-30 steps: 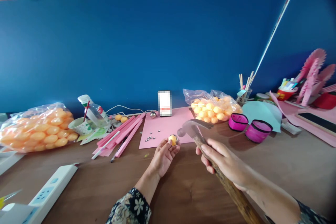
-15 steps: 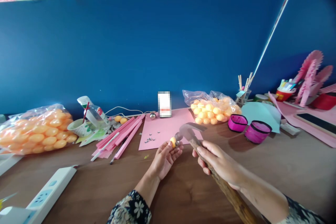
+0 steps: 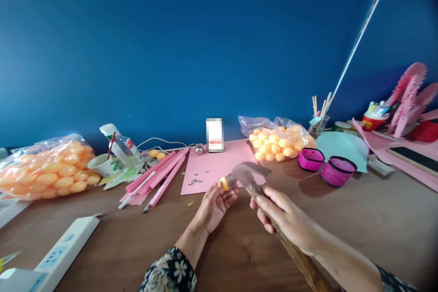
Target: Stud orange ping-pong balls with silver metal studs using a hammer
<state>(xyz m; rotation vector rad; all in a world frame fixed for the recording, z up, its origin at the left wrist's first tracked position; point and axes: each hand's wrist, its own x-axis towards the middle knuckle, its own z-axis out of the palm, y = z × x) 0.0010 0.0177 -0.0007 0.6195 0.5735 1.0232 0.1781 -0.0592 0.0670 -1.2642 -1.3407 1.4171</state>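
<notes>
My right hand (image 3: 278, 212) is wrapped round the wooden handle of a claw hammer (image 3: 294, 248). The hammer's striking face meets or nearly meets a small yellow-orange ball (image 3: 224, 184), which the thumb and fingers of my left hand (image 3: 216, 205) pinch; whether they touch I cannot tell. The ball's far side is hidden by the hammer head. Just behind my hands lies a pink sheet (image 3: 222, 164) with several small steel balls (image 3: 195, 180) on it. A larger shiny metal ball (image 3: 199, 150) sits at the sheet's back left.
Bags of orange balls stand at left (image 3: 48, 173) and back right (image 3: 273, 146). Pink paper strips (image 3: 164, 173), a paper cup (image 3: 102, 164) and a bottle (image 3: 126, 146) lie left of the sheet. Magenta rings (image 3: 338, 171) stand at right, a power strip (image 3: 65, 246) front left.
The hammer head has shifted slightly and now overlaps the ball's right side. My left hand has barely moved. The view has tilted a little.
</notes>
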